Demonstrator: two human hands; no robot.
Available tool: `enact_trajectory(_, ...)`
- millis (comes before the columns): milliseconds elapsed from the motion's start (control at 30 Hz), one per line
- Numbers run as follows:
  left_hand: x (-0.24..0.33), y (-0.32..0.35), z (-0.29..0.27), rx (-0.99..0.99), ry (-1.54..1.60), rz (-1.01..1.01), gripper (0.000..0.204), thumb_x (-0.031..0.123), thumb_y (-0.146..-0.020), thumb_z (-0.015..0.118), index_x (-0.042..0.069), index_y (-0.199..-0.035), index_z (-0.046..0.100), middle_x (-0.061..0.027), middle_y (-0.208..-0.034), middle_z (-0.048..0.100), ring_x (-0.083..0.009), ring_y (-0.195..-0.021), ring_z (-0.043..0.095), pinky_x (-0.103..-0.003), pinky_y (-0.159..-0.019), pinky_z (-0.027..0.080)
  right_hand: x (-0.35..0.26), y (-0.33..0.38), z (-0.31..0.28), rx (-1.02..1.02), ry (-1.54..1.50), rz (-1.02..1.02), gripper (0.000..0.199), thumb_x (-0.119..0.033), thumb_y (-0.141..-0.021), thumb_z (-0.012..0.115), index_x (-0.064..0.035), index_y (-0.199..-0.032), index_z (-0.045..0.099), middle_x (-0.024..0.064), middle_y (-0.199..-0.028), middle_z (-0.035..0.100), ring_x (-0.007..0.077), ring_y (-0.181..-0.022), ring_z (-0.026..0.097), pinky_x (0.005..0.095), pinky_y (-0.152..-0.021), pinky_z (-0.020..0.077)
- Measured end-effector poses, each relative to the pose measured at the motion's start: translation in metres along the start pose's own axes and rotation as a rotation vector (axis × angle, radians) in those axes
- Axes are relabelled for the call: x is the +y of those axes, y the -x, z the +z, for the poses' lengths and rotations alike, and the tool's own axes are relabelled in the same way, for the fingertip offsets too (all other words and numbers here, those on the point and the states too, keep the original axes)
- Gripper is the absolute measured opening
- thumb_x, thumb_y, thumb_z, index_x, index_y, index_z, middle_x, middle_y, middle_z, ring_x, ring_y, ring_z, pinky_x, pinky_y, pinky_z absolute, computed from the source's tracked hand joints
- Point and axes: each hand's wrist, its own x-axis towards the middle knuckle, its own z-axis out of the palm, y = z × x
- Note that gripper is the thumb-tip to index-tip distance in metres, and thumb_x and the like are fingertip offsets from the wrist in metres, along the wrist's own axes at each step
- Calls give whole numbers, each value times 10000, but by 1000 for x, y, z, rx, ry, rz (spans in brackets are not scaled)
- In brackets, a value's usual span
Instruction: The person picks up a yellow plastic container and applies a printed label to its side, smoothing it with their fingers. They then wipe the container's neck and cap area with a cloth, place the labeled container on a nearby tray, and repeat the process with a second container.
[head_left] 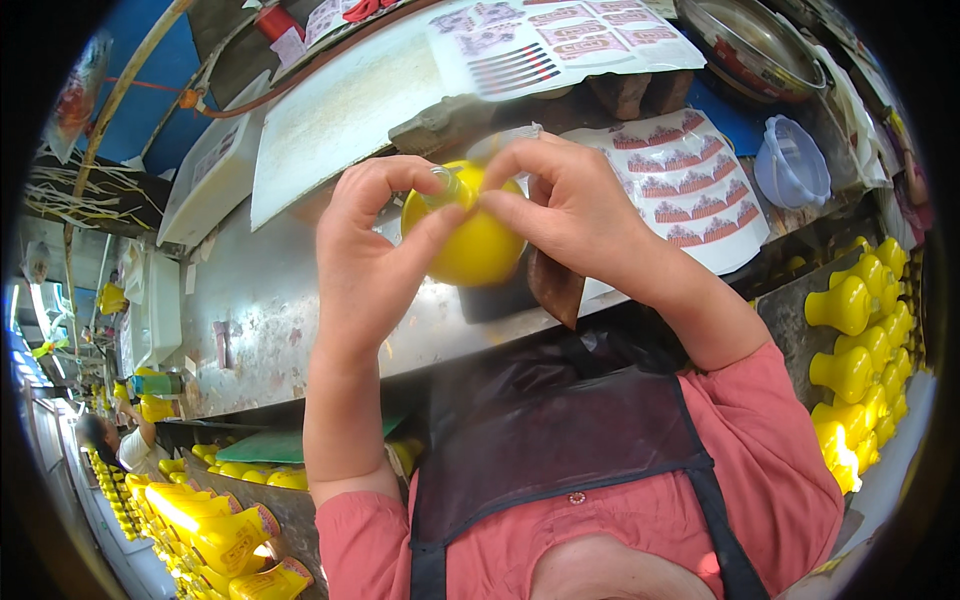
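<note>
A glossy yellow vase [475, 255] is held between my two hands over the metal worktop, its neck pointing up toward me. My left hand [365, 235] curls its thumb and forefinger around the neck, where a shiny, partly clear patch shows. From the other side, my right hand [570, 200] pinches at the neck with thumb and forefinger. Whether a thin film lies between those fingertips is too blurred to tell. Just below my right hand, a brown wedge-shaped piece [555, 287] sticks out over the worktop edge.
Printed decal sheets lie on a white board [330, 120] and beside my right arm, one with red-brown crown-like patterns [690, 185]. A pale purple bucket [790, 165] and a metal basin [750, 45] stand at right. Yellow vases [845, 305] crowd both sides. A person [140, 445] works far left.
</note>
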Motion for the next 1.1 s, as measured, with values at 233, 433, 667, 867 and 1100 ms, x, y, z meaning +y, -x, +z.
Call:
enact_trajectory(233,4,6,-1,-58,32,-72,279,-16,-777,764,31,-1015,626,-91,-1132,662,-205,-1155,597,-351,-1085,401,-1,-1,1,-3,32,-24,111,-121,-882,740,-31,-945,722,42,-788,587,78,-593,503,258,-526,388)
enact_trajectory(433,5,6,2,-28,-12,-25,244,-35,-775,766,26,-967,628,-92,-1081,674,-198,-1122,614,-340,-1049,426,0,1,2,1,35,-25,117,-117,-892,730,-31,-971,727,71,-809,615,101,-598,528,274,-542,418)
enact_trajectory(667,8,-2,-2,-12,-15,45,196,40,-758,810,37,-867,647,-71,-947,726,-215,-903,651,-333,-873,489,12,-3,1,61,120,-201,214,-67,-938,643,-47,-1140,711,129,-953,687,169,-698,658,297,-672,522)
enact_trajectory(867,11,3,0,51,108,-102,173,32,-790,802,3,-889,663,-98,-992,727,-180,-949,660,-305,-894,494,8,5,-2,-24,72,-37,264,-101,-942,647,-61,-1196,708,160,-968,678,250,-771,666,349,-715,525)
enact_trajectory(1100,3,1,-9,-2,122,-181,161,33,-832,804,-7,-922,677,-139,-1067,728,-182,-1010,661,-314,-936,512,-3,3,-3,-47,135,-1,309,-222,-905,698,-80,-1178,723,193,-924,664,371,-882,661,426,-774,522)
